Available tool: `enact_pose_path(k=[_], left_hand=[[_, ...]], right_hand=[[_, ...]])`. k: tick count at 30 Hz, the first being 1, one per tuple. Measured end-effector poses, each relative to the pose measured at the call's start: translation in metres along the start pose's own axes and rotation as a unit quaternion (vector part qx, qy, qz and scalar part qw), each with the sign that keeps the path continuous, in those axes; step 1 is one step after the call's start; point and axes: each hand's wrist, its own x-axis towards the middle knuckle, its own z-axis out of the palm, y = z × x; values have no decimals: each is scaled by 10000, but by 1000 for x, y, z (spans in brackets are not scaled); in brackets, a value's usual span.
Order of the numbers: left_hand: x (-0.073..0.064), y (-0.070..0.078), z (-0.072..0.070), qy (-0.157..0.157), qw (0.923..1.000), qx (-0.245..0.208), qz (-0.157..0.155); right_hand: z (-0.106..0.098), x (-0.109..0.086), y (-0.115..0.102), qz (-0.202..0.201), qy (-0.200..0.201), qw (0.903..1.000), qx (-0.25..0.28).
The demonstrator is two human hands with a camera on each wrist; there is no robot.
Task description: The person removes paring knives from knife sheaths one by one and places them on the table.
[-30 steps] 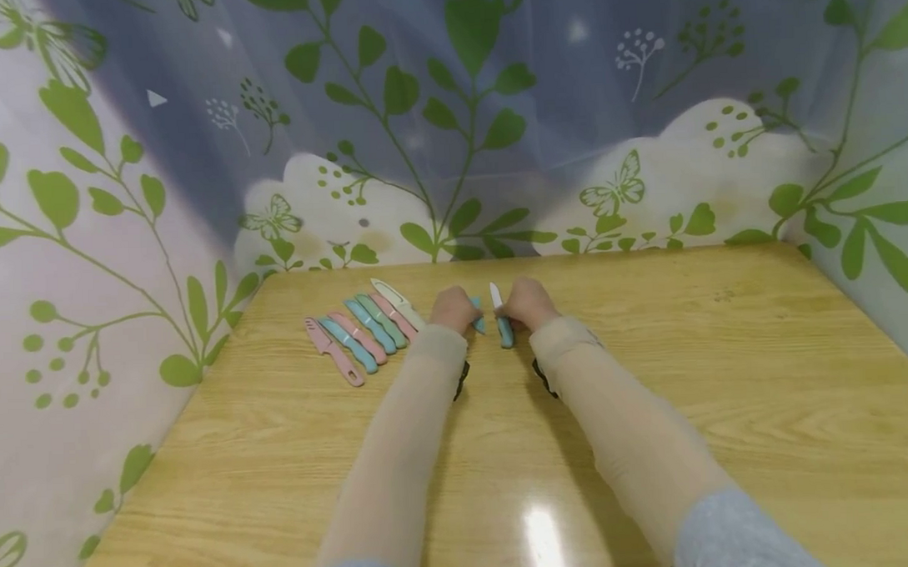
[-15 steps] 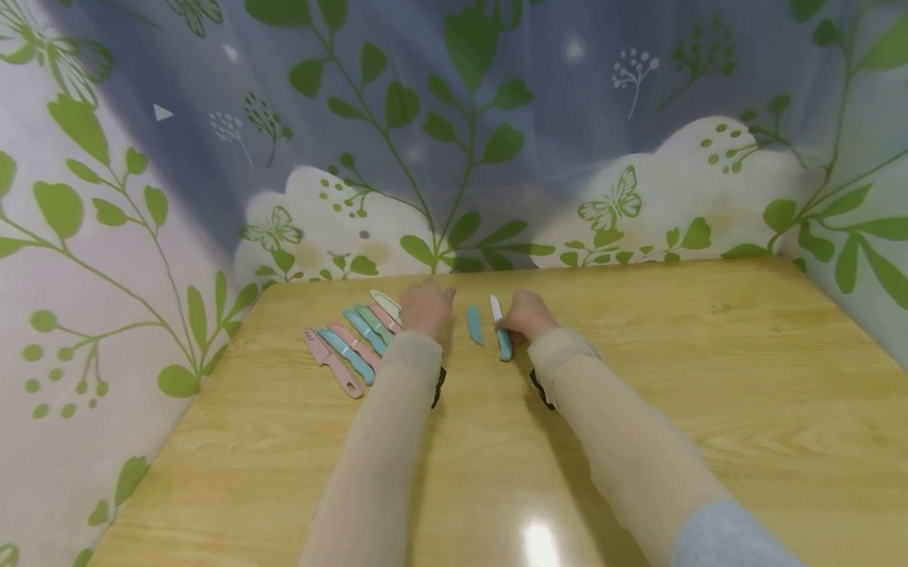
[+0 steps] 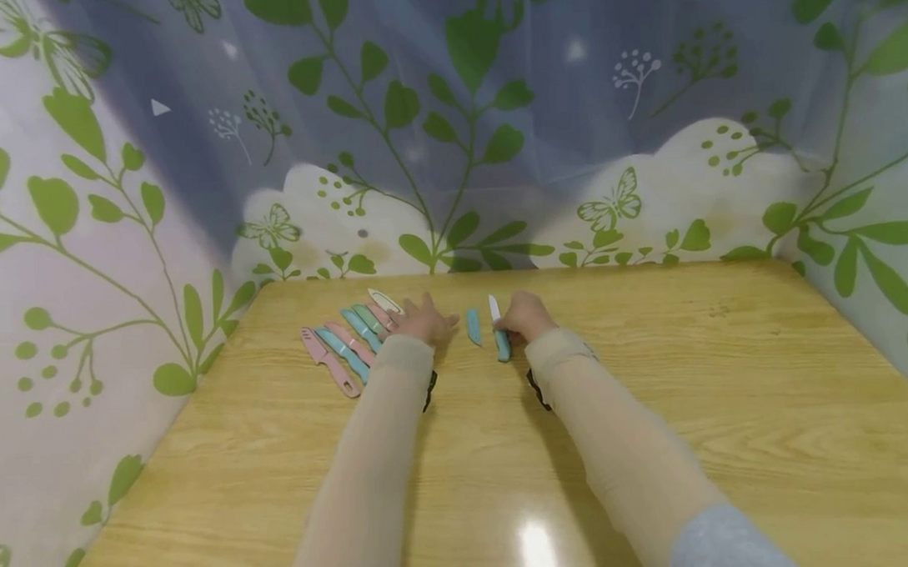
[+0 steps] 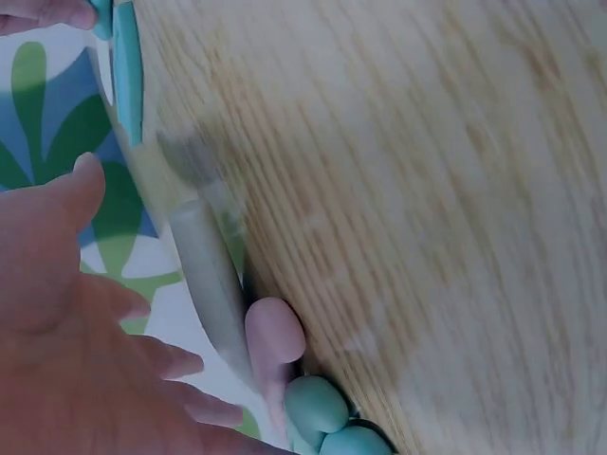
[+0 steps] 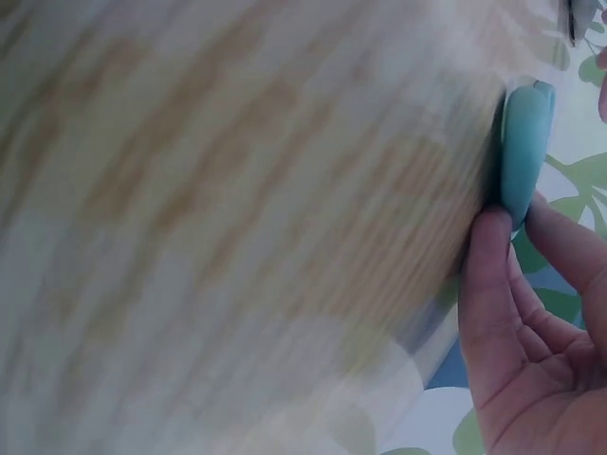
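Observation:
My right hand [image 3: 528, 316] pinches a small blue-handled knife [image 3: 503, 346] between thumb and fingers, its bare blade pointing away from me. Beside it on the table lies a loose blue blade sheath [image 3: 474, 326]. Fingers spread, my left hand [image 3: 421, 320] hovers at the right end of a row of sheathed knives and holds nothing. Nearest to it are a cream knife [image 4: 209, 284], a pink handle [image 4: 275, 332] and a green handle [image 4: 316, 403]; the hand partly covers them in the head view.
Further left in the row lie several more knives, among them blue ones [image 3: 344, 351] and a pink one with a slotted sheath [image 3: 329, 363] at the far left end. Behind the wooden table [image 3: 699, 408] hangs a leaf-patterned cloth [image 3: 608, 170].
My left hand has let go of the blue sheath, leaving it on the table, and moved left to the knife row, fingers spreading. My right hand still holds the knife in nearly the same place.

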Motion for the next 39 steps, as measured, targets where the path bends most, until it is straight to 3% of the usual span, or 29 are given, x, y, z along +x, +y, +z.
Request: enact_pose_path(k=[4,7,14,19,25,31,34,39], left_hand=[[-1,3,1,-26,9997,-12,-238],[9,1,8,-16,9990,82,-433],[27,-1,16,205,9953,240,-916],[30,-2,15,405,9933,790,-743],[32,-5,15,918,9930,602,-440],[36,-5,13,1135,9919,551,-171],[34,-4,11,1076,9918,695,-46],[28,-3,8,712,9905,1148,239]], right_hand=[[-2,-1,-3,-177,4,9987,-484],[-2,0,-4,-187,-17,9972,-724],[0,2,-4,39,-24,9992,-407],[0,0,-4,92,-43,9992,-387],[0,-2,-5,-12,-98,9991,-423],[-1,-3,-7,-39,-36,9983,-579],[-1,-3,-6,-52,-21,9979,-641],[-1,-2,-7,-34,-65,9975,-702]])
